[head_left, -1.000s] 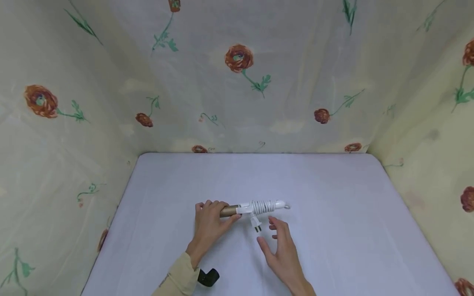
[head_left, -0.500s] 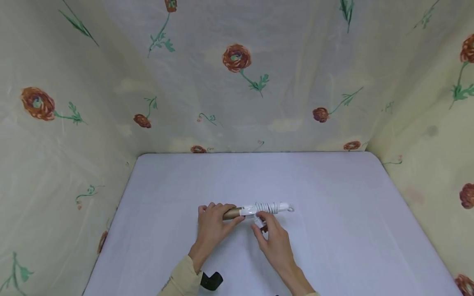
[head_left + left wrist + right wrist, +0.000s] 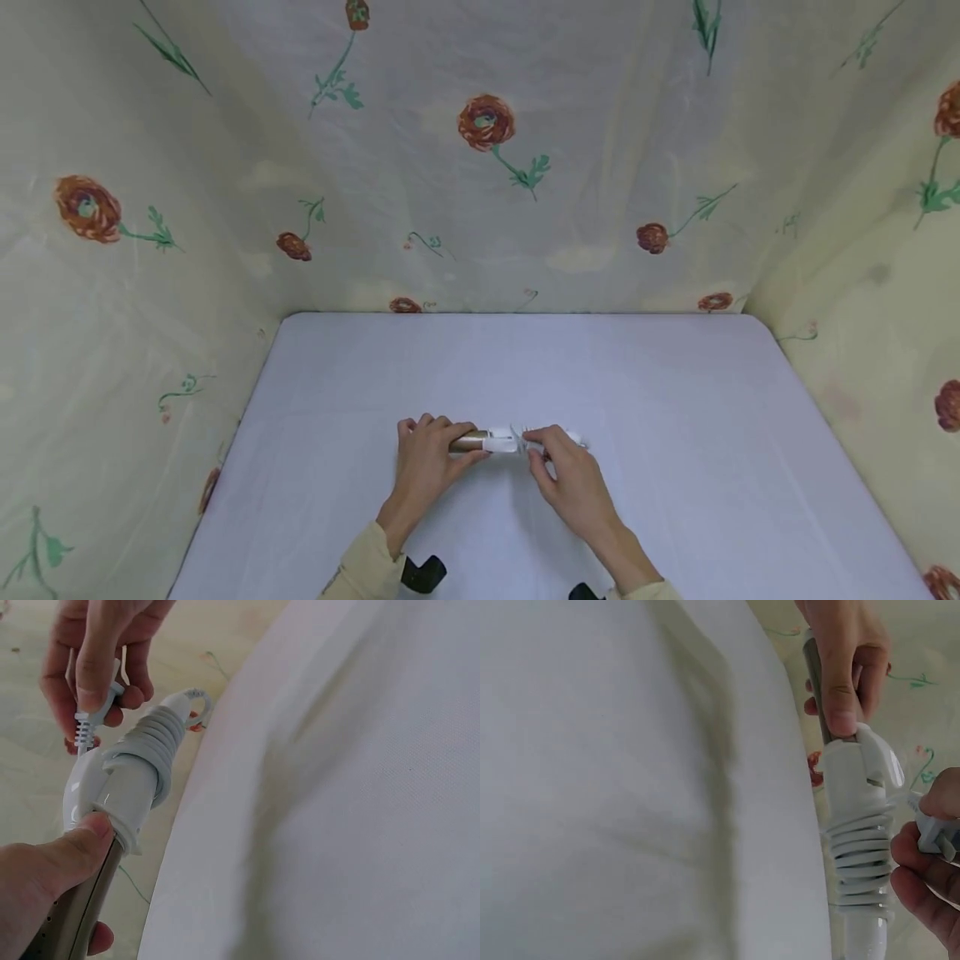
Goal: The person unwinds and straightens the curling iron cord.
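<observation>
A curling iron (image 3: 501, 441) with a bronze barrel (image 3: 88, 900) and a white handle lies level across the middle, held above the table. My left hand (image 3: 427, 458) grips the barrel, its thumb near the joint with the handle. White cord (image 3: 860, 859) is wound in several turns round the handle. At the handle's side my right hand (image 3: 567, 483) pinches the white plug (image 3: 101, 712) between thumb and fingers. In the right wrist view the plug's (image 3: 934, 834) prongs show beyond the fingertips. In the head view my right hand hides the plug and most of the wound cord.
A white table (image 3: 675, 417) with rounded far corners lies under the hands. Flower-patterned cloth (image 3: 375, 167) hangs behind it and along both sides. Black wrist devices (image 3: 424, 575) show at the sleeves.
My right hand has moved in from the lower right and taken hold of the plug, which hung loose earlier. It has since lifted the plug toward the handle. The left hand keeps its grip.
</observation>
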The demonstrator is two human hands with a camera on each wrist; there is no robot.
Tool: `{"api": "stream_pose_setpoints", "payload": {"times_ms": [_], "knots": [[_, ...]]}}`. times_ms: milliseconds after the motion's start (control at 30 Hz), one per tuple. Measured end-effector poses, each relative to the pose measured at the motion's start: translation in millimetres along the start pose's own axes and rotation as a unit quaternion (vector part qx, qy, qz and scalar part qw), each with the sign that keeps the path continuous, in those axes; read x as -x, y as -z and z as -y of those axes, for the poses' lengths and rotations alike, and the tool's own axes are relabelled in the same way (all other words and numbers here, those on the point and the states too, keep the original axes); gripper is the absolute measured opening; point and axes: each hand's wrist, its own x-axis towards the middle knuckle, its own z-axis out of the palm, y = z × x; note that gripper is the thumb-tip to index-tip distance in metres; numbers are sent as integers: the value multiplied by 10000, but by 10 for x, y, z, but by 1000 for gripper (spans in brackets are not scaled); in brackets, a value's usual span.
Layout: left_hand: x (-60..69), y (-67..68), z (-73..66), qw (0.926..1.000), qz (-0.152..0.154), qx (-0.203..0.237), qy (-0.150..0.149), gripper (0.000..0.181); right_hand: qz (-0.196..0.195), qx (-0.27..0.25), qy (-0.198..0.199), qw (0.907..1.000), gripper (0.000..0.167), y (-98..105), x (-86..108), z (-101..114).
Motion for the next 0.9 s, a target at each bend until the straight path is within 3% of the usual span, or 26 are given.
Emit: {"api": "stream_pose_setpoints", "payload": {"times_ms": [167, 367, 533, 700, 900], "knots": [[-5, 27, 41, 9999, 91, -19, -73, 45, 582, -83, 204, 9981, 23, 138, -127, -74], [13, 58, 82, 9990, 397, -18, -192, 42, 1170, -259, 96, 9927, 19, 285, -262, -253], [51, 65, 121, 9980, 581, 152, -211, 41, 1328, -527, 136, 9897, 19, 310, -298, -448], [99, 45, 182, 9975, 486, 290, -421, 39, 1419, -864, 78, 9861, 17, 256, -265, -624], [71, 59, 283, 9944, 605, 509, -704, 40, 1358, -1115, -67, 9844, 17, 182, -228, -778]]}}
